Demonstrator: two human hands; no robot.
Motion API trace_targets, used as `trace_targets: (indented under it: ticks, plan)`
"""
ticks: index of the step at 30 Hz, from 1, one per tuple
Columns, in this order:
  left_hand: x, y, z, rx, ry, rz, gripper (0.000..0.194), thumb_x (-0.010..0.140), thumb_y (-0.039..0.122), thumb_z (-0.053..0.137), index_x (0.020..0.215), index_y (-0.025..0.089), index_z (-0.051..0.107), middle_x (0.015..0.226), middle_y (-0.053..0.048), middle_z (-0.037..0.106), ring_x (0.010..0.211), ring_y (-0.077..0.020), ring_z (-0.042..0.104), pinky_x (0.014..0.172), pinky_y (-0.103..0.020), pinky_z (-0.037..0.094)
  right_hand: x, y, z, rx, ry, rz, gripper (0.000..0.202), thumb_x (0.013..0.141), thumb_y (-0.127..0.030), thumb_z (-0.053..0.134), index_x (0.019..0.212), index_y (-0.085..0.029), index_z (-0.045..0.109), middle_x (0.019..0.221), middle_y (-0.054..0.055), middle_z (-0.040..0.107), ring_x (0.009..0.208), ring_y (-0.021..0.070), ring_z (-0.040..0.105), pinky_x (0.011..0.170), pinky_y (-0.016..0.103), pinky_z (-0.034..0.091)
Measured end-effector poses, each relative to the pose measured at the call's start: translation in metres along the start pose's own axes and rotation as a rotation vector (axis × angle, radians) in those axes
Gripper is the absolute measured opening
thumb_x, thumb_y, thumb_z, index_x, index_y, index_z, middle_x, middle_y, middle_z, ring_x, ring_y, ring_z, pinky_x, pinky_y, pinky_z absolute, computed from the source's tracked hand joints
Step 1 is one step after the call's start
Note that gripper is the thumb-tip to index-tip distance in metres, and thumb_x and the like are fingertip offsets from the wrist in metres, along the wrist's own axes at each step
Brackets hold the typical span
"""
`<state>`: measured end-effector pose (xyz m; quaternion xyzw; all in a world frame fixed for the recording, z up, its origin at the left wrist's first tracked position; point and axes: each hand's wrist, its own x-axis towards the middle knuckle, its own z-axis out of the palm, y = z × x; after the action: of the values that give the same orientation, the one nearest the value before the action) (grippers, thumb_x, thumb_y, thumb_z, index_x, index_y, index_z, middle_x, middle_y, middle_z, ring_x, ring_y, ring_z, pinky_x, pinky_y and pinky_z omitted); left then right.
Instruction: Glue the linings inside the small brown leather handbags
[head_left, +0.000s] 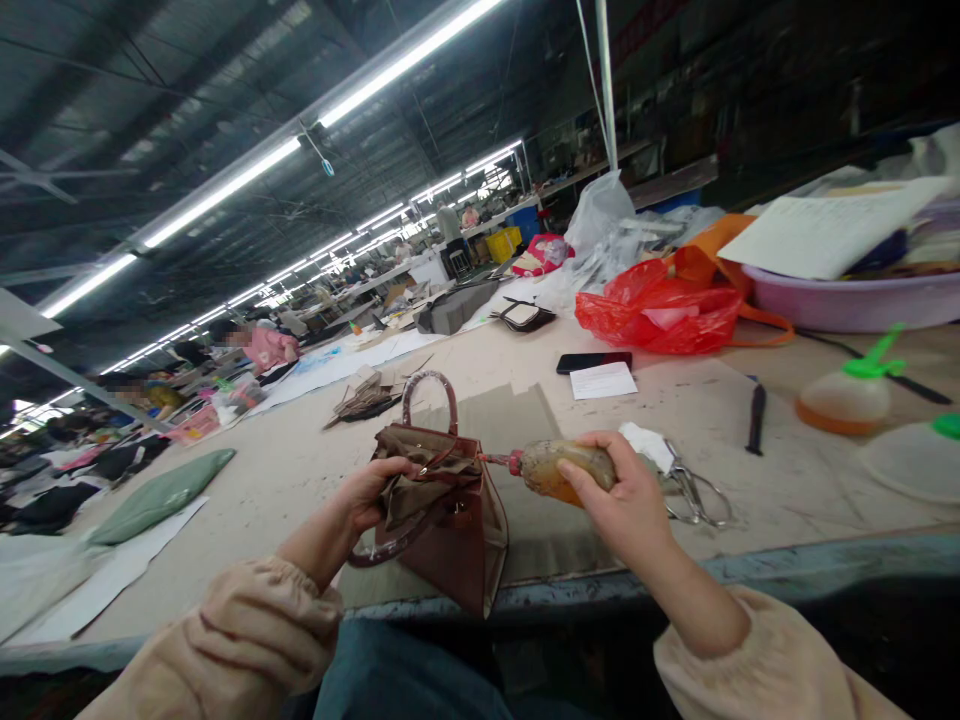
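Note:
A brown handbag (pixel 454 560) with two looped handles stands tilted at the table's front edge, its top open and the olive-brown lining bunched up. My left hand (pixel 373 490) is closed on the lining at the bag's opening. My right hand (pixel 619 485) is wrapped round a squeeze bottle (pixel 551 470) of amber liquid, held sideways. The bottle's red cap and thin nozzle point left, and the tip is at the bag's upper right edge; whether it touches cannot be made out. Part of the lining is hidden by my left fingers.
Scissors (pixel 694 490) lie right of my right hand, with a dark-handled tool (pixel 757 420) and two green-capped bottles (pixel 847 395) beyond. Farther back are a phone (pixel 581 361), a red plastic bag (pixel 652 310) and a purple basin (pixel 847 300). A green pouch (pixel 161 495) lies left; other people work in the distance.

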<state>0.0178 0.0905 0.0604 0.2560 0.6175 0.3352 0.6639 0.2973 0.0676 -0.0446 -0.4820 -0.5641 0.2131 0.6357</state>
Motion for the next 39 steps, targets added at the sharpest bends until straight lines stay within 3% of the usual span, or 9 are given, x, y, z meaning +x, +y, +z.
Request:
trace_targets:
  ticks: [4,7,13,26,33,35,39]
  plan:
    - [0.007,0.000,-0.011,0.034,0.020,-0.005,0.026,0.073,0.006,0.056,0.096,0.003,0.068,0.081,-0.017,0.076,0.070,-0.0241,0.074,0.070,-0.032,0.061,0.001,-0.003,0.001,-0.058,0.016,-0.253,0.015,0.085,-0.024,0.065,0.096,-0.021,0.056,0.089,0.003,0.060,0.084,0.0192,0.056,0.076,0.032,0.046]
    - [0.008,0.000,-0.013,0.068,0.092,-0.003,0.022,0.074,0.006,0.055,0.093,0.005,0.068,0.077,-0.014,0.076,0.068,-0.0223,0.073,0.070,-0.031,0.061,0.002,-0.004,-0.001,-0.088,-0.013,-0.333,0.015,0.085,-0.020,0.065,0.097,-0.021,0.055,0.089,0.003,0.059,0.085,0.0193,0.055,0.077,0.032,0.045]
    - [0.004,0.003,-0.006,0.048,0.035,-0.027,0.026,0.075,0.006,0.053,0.097,0.005,0.068,0.081,-0.015,0.077,0.070,-0.0226,0.074,0.070,-0.031,0.061,0.002,-0.001,-0.008,-0.106,-0.084,-0.280,0.016,0.084,-0.019,0.067,0.095,-0.021,0.055,0.087,0.002,0.057,0.082,0.0192,0.054,0.073,0.032,0.044]
    - [0.006,0.003,-0.006,0.072,0.073,-0.018,0.023,0.076,0.006,0.053,0.092,0.006,0.070,0.077,-0.013,0.076,0.064,-0.0210,0.072,0.067,-0.029,0.061,-0.010,0.009,-0.009,-0.161,-0.298,-0.222,0.011,0.087,-0.019,0.062,0.095,-0.021,0.055,0.090,0.004,0.057,0.087,0.0216,0.055,0.076,0.033,0.045]
    - [0.010,0.000,-0.011,0.066,0.117,0.007,0.021,0.071,0.006,0.055,0.088,0.008,0.068,0.072,-0.011,0.076,0.063,-0.0197,0.072,0.066,-0.028,0.060,-0.018,0.018,-0.006,-0.129,-0.445,-0.050,0.010,0.082,-0.025,0.060,0.091,-0.022,0.059,0.090,0.005,0.061,0.087,0.0231,0.058,0.078,0.036,0.047]
    - [0.009,-0.001,-0.013,0.062,0.108,0.018,0.021,0.068,0.006,0.055,0.085,0.009,0.067,0.071,-0.009,0.075,0.062,-0.0186,0.071,0.065,-0.027,0.060,-0.016,0.023,-0.010,-0.081,-0.463,0.099,0.016,0.079,-0.033,0.062,0.090,-0.023,0.059,0.085,0.003,0.064,0.082,0.0231,0.061,0.075,0.036,0.049]
    - [0.004,-0.002,-0.021,0.059,0.070,0.051,0.018,0.060,0.007,0.059,0.075,0.010,0.067,0.066,-0.008,0.074,0.058,-0.0174,0.069,0.061,-0.026,0.058,-0.006,0.039,-0.030,0.164,-0.449,0.544,0.039,0.072,-0.052,0.068,0.097,-0.024,0.058,0.076,0.000,0.069,0.070,0.0228,0.066,0.064,0.033,0.053]
